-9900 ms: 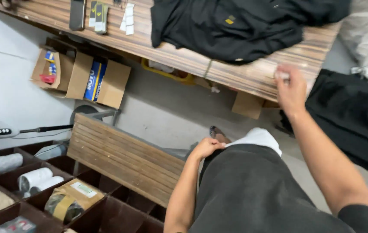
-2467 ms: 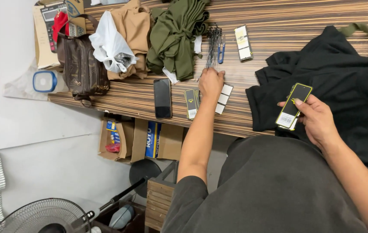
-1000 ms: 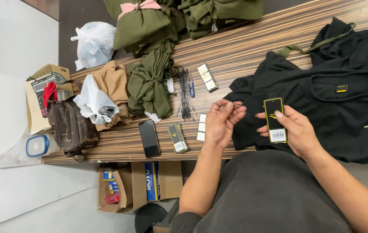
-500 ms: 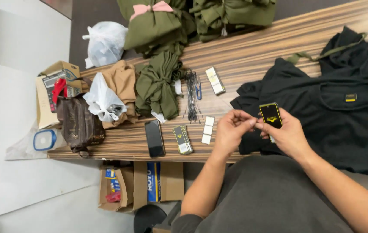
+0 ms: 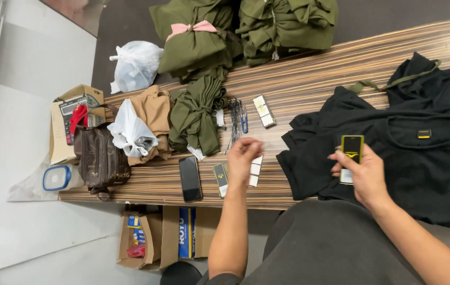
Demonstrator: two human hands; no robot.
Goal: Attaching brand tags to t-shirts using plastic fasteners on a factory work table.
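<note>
My right hand [image 5: 365,177] holds a black and yellow hang tag [image 5: 350,154] upright over a black garment [image 5: 404,142] spread on the striped wooden table [image 5: 314,79]. My left hand [image 5: 243,157] hovers with its fingers pinched just above a small stack of tags [image 5: 255,171] near the table's front edge. Whether it holds anything is unclear. Another black tag [image 5: 220,179] and a black phone [image 5: 189,178] lie left of that hand. A bundle of thin black tag strings [image 5: 234,120] lies behind it.
Folded olive garments [image 5: 246,26], a tan one [image 5: 154,119], white plastic bags [image 5: 130,132] and a brown leather bag [image 5: 100,161] crowd the table's left and back. A box of tags [image 5: 264,111] and blue snips [image 5: 244,117] sit mid-table. Cardboard boxes [image 5: 161,237] stand on the floor below.
My left hand has drawn away from the tag in my right hand, moving left over the stack of tags. My right hand has kept the tag above the black garment.
</note>
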